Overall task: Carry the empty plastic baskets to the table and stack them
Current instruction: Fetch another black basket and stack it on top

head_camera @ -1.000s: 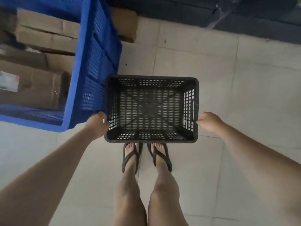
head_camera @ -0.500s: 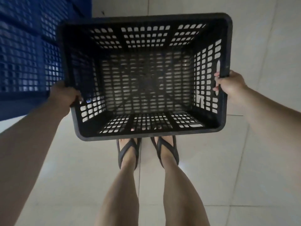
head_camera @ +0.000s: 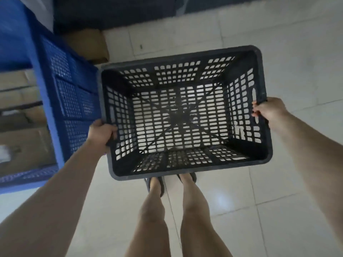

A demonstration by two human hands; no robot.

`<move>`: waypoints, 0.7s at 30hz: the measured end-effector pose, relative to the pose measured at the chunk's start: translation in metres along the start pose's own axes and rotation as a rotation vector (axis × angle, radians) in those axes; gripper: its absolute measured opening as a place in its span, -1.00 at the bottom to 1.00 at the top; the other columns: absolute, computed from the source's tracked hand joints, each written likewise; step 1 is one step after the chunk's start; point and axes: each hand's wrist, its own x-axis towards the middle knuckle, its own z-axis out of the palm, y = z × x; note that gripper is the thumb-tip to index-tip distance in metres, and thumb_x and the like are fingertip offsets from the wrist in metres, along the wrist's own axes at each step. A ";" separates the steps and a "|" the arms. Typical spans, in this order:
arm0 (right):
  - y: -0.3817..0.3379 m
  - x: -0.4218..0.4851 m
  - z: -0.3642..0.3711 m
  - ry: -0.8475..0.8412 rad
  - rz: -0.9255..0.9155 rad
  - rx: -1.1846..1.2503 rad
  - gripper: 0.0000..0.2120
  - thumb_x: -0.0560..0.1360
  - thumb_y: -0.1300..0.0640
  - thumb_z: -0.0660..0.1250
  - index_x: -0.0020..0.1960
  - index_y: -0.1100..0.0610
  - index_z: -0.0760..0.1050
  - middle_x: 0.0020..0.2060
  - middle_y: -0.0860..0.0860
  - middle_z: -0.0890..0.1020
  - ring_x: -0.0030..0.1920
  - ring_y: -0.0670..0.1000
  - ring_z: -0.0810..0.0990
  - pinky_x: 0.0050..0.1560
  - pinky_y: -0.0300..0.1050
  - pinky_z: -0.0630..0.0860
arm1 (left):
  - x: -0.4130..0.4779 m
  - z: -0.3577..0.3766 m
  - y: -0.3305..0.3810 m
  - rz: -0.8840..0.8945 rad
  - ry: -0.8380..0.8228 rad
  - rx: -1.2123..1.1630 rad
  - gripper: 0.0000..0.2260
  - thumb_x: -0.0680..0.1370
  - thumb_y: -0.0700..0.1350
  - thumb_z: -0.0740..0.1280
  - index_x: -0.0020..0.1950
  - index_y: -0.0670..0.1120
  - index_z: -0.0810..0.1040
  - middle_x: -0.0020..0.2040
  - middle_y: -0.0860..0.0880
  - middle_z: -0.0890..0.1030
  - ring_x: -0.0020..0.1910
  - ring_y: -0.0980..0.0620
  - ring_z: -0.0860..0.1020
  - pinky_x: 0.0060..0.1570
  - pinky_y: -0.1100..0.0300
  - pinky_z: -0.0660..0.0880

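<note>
Two hands (head_camera: 101, 133) (head_camera: 268, 110) round black basket (head_camera: 176, 118)

No text, label or number can be read. A pale mark (head_camera: 239, 129) on the inner right wall of the black basket (head_camera: 185, 174) is too smeared to tell as letters. A white patch (head_camera: 5, 153) on a cardboard box (head_camera: 27, 143) at the left edge is blurred.
</note>
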 end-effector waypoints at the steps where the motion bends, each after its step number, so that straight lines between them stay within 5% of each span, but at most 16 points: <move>1: -0.001 -0.011 -0.029 0.013 0.006 0.032 -0.77 0.50 0.27 0.33 0.16 0.27 0.53 -0.05 0.11 0.62 -0.28 -0.06 0.60 -0.36 -0.36 0.57 | -0.021 0.001 0.020 0.040 -0.033 0.035 -0.77 0.37 -0.42 0.23 -0.08 -0.16 0.52 -0.34 -0.16 0.53 -0.37 -0.09 0.50 -0.29 0.08 0.51; 4: -0.003 -0.038 -0.111 0.042 0.016 0.122 -0.94 0.49 0.32 0.34 -0.06 0.22 0.55 0.00 0.18 0.63 -0.28 -0.02 0.59 -0.27 -0.25 0.63 | -0.075 0.014 0.080 0.147 -0.154 0.119 -0.74 0.34 -0.43 0.23 -0.02 -0.24 0.51 -0.26 -0.23 0.55 -0.27 -0.14 0.55 -0.17 0.00 0.55; 8: 0.002 -0.062 -0.207 0.137 0.010 0.251 -0.86 0.53 0.33 0.27 0.07 0.25 0.52 -0.26 0.08 0.55 -0.34 -0.04 0.50 -0.30 -0.27 0.57 | -0.126 0.058 0.153 0.270 -0.262 0.289 -0.76 0.22 -0.43 0.29 -0.15 -0.24 0.50 -0.15 -0.25 0.62 -0.09 -0.21 0.60 0.00 -0.14 0.57; 10: 0.007 -0.059 -0.252 0.163 -0.002 0.298 -0.84 0.53 0.30 0.27 0.10 0.25 0.52 -0.30 0.07 0.54 -0.34 -0.02 0.51 -0.29 -0.25 0.58 | -0.153 0.093 0.186 0.329 -0.273 0.356 -0.72 0.23 -0.43 0.32 -0.09 -0.25 0.52 -0.21 -0.23 0.65 -0.18 -0.19 0.62 -0.07 -0.10 0.58; 12: 0.021 -0.047 -0.295 0.183 0.004 0.348 -0.81 0.53 0.29 0.27 0.12 0.29 0.52 -0.28 0.10 0.57 -0.28 0.04 0.55 -0.06 -0.05 0.62 | -0.182 0.137 0.218 0.407 -0.272 0.381 -0.82 0.35 -0.45 0.29 -0.13 -0.24 0.51 -0.43 -0.13 0.62 -0.41 -0.08 0.57 -0.19 0.00 0.51; 14: 0.040 -0.030 -0.338 0.210 0.012 0.399 -0.79 0.52 0.29 0.26 0.12 0.32 0.53 -0.25 0.13 0.59 -0.21 0.09 0.57 0.07 0.08 0.59 | -0.214 0.188 0.246 0.472 -0.268 0.416 -0.85 0.40 -0.44 0.28 -0.11 -0.24 0.52 -0.39 -0.14 0.59 -0.42 -0.07 0.54 -0.17 0.02 0.48; 18: 0.076 0.008 -0.426 0.321 0.042 0.478 -0.87 0.53 0.28 0.25 0.04 0.27 0.51 -0.28 0.13 0.58 -0.33 0.06 0.54 -0.08 0.01 0.59 | -0.279 0.305 0.292 0.546 -0.290 0.478 -0.88 0.43 -0.41 0.28 -0.15 -0.22 0.51 -0.26 -0.17 0.54 -0.34 -0.09 0.50 -0.17 0.05 0.48; 21: 0.103 0.039 -0.489 0.402 0.096 0.514 -0.88 0.51 0.30 0.21 -0.01 0.28 0.50 -0.35 0.12 0.54 -0.30 0.15 0.57 -0.10 0.05 0.57 | -0.329 0.396 0.324 0.611 -0.316 0.539 -0.82 0.43 -0.40 0.26 0.02 -0.34 0.53 -0.26 -0.22 0.53 -0.34 -0.12 0.49 -0.24 0.05 0.47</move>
